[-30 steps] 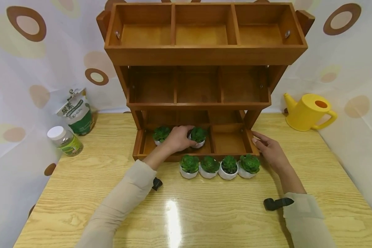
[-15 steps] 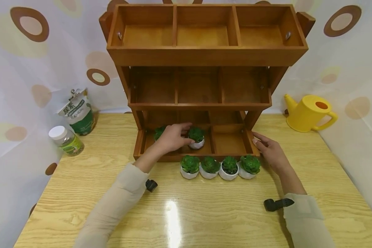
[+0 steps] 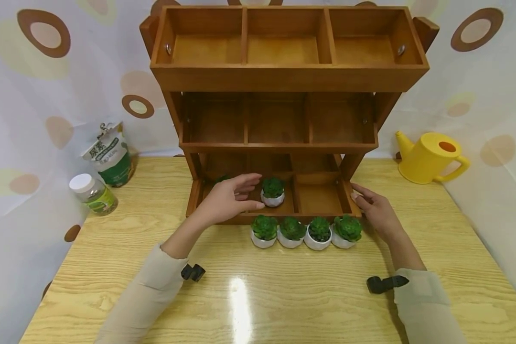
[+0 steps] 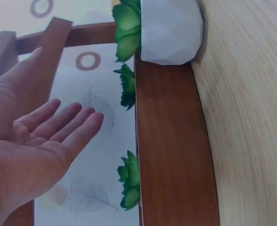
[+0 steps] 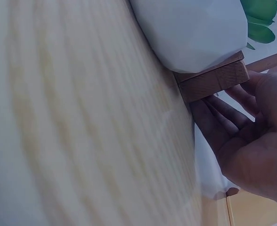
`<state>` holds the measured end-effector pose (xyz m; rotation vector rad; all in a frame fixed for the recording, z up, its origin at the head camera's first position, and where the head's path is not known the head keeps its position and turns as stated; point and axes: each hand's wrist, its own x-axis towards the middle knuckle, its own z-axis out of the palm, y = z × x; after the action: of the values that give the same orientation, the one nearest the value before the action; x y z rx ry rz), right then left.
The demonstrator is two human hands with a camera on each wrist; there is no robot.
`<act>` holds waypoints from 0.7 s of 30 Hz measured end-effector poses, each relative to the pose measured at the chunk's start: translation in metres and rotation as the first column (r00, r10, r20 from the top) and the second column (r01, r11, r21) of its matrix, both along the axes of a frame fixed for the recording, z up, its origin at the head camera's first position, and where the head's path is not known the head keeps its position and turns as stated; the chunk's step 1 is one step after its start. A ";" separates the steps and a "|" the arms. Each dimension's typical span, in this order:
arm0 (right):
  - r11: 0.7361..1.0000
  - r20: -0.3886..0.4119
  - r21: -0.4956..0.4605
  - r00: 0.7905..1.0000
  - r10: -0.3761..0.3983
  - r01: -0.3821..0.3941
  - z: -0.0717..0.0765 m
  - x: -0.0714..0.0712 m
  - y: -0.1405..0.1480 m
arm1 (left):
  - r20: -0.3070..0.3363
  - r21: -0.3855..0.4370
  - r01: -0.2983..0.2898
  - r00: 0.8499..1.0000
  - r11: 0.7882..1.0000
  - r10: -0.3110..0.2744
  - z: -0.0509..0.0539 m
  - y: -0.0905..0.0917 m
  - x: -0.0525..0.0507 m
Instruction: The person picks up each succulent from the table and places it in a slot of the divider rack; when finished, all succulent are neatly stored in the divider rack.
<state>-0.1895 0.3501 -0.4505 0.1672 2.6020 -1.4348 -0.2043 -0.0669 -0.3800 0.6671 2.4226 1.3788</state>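
Observation:
In the head view my left hand [image 3: 228, 200] hovers over the front of a wooden shelf rack's bottom tier [image 3: 322, 195], fingers spread and thumb apart. Just beyond its fingertips, a potted succulent [image 3: 273, 192] in a white faceted pot stands in the middle compartment. Another succulent [image 3: 222, 178] in the left compartment is mostly hidden behind that hand. My right hand [image 3: 376, 210] rests against the tier's right end, thumb at the edge and fingers along the side. The left wrist view shows the left hand [image 4: 44, 141] holding nothing, palm showing.
Several potted succulents [image 3: 290, 232] line up on the table [image 3: 301, 296] against the rack's front. To the left stand a white-capped jar [image 3: 93, 193] and a green-white bag [image 3: 111, 155]. A yellow watering can [image 3: 430, 156] stands at right. The upper tiers [image 3: 290, 79] overhang the bottom one.
My left hand has let go of the succulent in the middle compartment and drawn back to the left and toward me, its fingers spreading. The right hand stays at the rack's end.

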 end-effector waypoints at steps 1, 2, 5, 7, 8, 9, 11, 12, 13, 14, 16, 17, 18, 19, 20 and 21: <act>1.000 -0.001 0.005 1.000 0.000 0.000 0.001 0.000 0.000 | 0.005 0.008 -0.002 1.000 1.000 0.002 0.000 -0.002 0.002; 1.000 -0.002 0.010 1.000 0.000 0.000 0.001 0.001 -0.001 | 0.008 0.016 -0.004 1.000 1.000 0.003 0.000 -0.005 0.004; 1.000 0.000 0.031 1.000 0.000 0.000 0.003 0.002 -0.001 | 0.028 0.029 -0.013 1.000 1.000 0.012 0.001 -0.011 0.010; 0.999 -0.006 0.033 1.000 -0.002 0.002 0.004 0.002 -0.001 | 0.039 0.035 -0.013 0.999 0.999 0.011 0.000 -0.013 0.014; 1.000 -0.011 0.027 1.000 -0.001 0.002 0.004 0.002 -0.002 | 0.045 0.039 -0.013 0.999 0.999 0.011 0.000 -0.015 0.016; 1.000 -0.017 0.020 1.000 -0.003 0.003 0.004 0.002 -0.002 | 0.054 0.045 -0.015 0.998 0.999 0.013 -0.001 -0.016 0.017; 1.000 -0.031 0.001 1.000 -0.005 0.005 0.004 0.003 -0.002 | 0.069 0.060 -0.017 0.998 0.998 0.013 -0.003 -0.018 0.021; 1.000 -0.037 -0.007 0.999 -0.007 0.006 0.004 0.003 -0.002 | 0.077 0.067 -0.018 0.997 0.998 0.013 -0.005 -0.019 0.022; 1.000 -0.041 -0.015 0.999 -0.008 0.008 0.004 0.003 -0.002 | 0.088 0.073 -0.020 0.996 0.997 0.013 -0.006 -0.020 0.024; 1.000 -0.043 -0.016 0.999 -0.008 0.008 0.004 0.004 -0.002 | 0.096 0.075 -0.022 0.995 0.997 0.015 -0.008 -0.021 0.026; 1.000 -0.039 -0.010 0.999 -0.009 0.009 0.004 0.004 -0.002 | 0.112 0.078 -0.021 0.994 0.997 0.013 -0.012 -0.023 0.030; 1.000 -0.036 -0.004 0.999 -0.009 0.009 0.003 0.004 -0.003 | 0.118 0.079 -0.017 0.993 0.997 0.008 -0.014 -0.023 0.032; 1.000 -0.031 0.002 0.999 -0.008 0.009 0.003 0.004 -0.003 | 0.123 0.078 -0.012 0.992 0.997 0.002 -0.016 -0.024 0.035; 1.000 -0.026 0.008 1.000 -0.008 0.008 0.003 0.004 -0.003 | 0.127 0.078 -0.007 0.992 0.997 -0.003 -0.018 -0.025 0.037; 1.000 -0.019 0.015 1.000 -0.007 0.008 0.003 0.004 -0.003 | 0.130 0.078 -0.001 0.992 0.997 -0.009 -0.020 -0.026 0.039; 1.000 -0.013 0.023 1.000 -0.007 0.007 0.003 0.004 -0.003 | 0.129 0.079 0.007 0.992 0.997 -0.017 -0.022 -0.027 0.042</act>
<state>-0.1857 0.3467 -0.4474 0.1705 2.6319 -1.4139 -0.1626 -0.0935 -0.4024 0.5899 2.2713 1.4708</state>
